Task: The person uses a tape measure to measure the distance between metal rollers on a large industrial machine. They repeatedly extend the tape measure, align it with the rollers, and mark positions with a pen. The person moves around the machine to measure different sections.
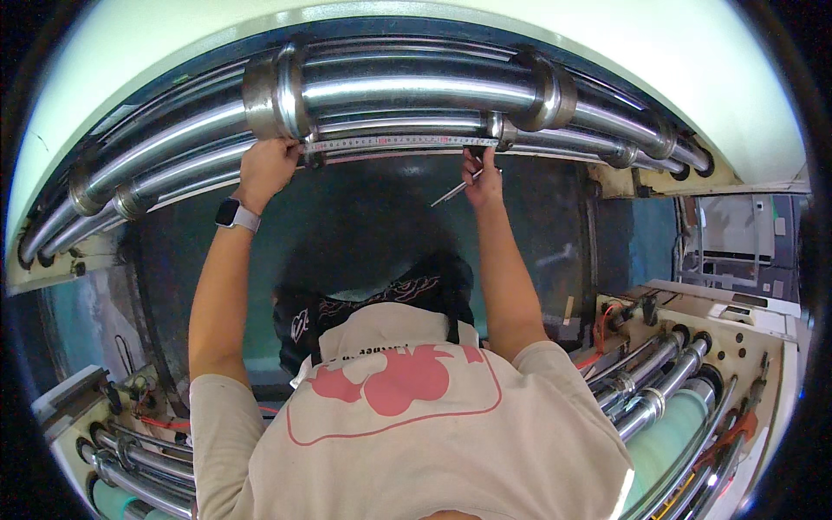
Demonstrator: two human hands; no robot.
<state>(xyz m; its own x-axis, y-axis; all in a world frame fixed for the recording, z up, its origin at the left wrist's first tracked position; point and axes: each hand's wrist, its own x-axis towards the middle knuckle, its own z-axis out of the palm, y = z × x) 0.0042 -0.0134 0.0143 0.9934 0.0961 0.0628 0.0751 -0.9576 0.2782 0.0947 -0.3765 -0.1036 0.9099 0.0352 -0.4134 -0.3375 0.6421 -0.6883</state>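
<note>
A white tape measure blade (394,141) stretches along the lower metal shafts between my two hands. My left hand (265,171), with a watch on its wrist, is closed at the blade's left end, against a metal collar (276,91) on the big shaft. My right hand (485,178) is closed around the dark tape measure body at the other end, beside a smaller collar (500,128). A thin metal rod-like tool (449,194) also sticks out of my right hand, pointing down to the left; its exact kind I cannot make out.
Long polished shafts (416,91) with several collars run across a pale machine (416,10) ahead of me. Behind me stand more shafts and a pale green roller (667,433) at the right. Red cables (600,334) hang near the right machine frame. A dark floor (537,234) lies below.
</note>
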